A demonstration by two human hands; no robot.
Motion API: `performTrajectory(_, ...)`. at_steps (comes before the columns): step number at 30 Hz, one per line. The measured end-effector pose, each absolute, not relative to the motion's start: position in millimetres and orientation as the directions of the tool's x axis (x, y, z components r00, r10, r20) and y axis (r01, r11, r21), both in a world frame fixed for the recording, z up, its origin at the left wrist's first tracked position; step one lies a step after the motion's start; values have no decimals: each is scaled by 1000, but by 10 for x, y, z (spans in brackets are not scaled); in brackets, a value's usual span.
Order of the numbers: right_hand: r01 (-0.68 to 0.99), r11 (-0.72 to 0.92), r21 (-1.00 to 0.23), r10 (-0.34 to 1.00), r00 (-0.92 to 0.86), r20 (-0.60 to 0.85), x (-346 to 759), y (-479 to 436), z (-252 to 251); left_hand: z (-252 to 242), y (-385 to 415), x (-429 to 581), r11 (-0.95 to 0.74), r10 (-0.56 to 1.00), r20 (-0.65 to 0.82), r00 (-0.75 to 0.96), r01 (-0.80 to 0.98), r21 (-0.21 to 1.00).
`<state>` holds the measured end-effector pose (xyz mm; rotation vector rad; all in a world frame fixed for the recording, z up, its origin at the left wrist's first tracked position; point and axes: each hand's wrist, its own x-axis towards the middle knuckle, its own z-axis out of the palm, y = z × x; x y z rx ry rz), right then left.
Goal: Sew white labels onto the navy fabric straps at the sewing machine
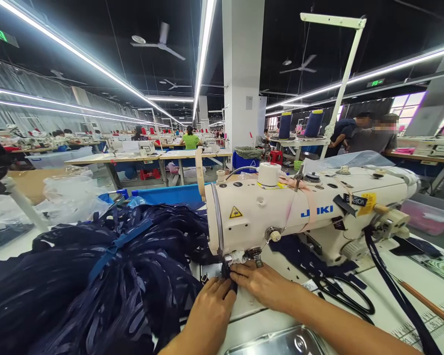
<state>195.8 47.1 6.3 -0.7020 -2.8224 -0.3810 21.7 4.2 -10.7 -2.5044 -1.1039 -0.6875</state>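
A white sewing machine (251,217) marked JUKI stands in front of me. A small piece of dark navy fabric (234,285) lies under its needle area, mostly covered by my fingers. My left hand (211,306) has its fingers bent together and pressed on the near edge of this fabric. From the right, my right hand (261,282) reaches in close to the presser foot, fingertips on the same fabric and nearly touching the left hand. A large heap of navy fabric strips (133,276), with a blue tie (120,241) across it, fills the table to the left.
Black scissors (350,295) lie right of my right forearm, near an orange-brown stick (425,301) and a hanging navy strip (395,281). A metal-edged tray (281,345) sits at the front edge. Navy scraps (303,254) lie beneath the machine arm. Other people work in the background.
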Motion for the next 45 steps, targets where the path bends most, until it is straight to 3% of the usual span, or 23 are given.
performTrajectory(20,551,808,208,497,-828,261,1921,556,15,-138,148,331,-536,630,564,534,824,-183)
performTrajectory(32,566,822,66,513,-785,348,1928,577,96,-123,24,202,-495,554,637,536,827,-267)
performTrajectory(35,561,828,23,522,-784,335,1953,580,118,-78,0,-17,-536,533,593,604,783,-315)
performTrajectory(45,576,813,-90,576,-772,269,1947,362,74,173,245,-196,-542,665,573,478,837,-70)
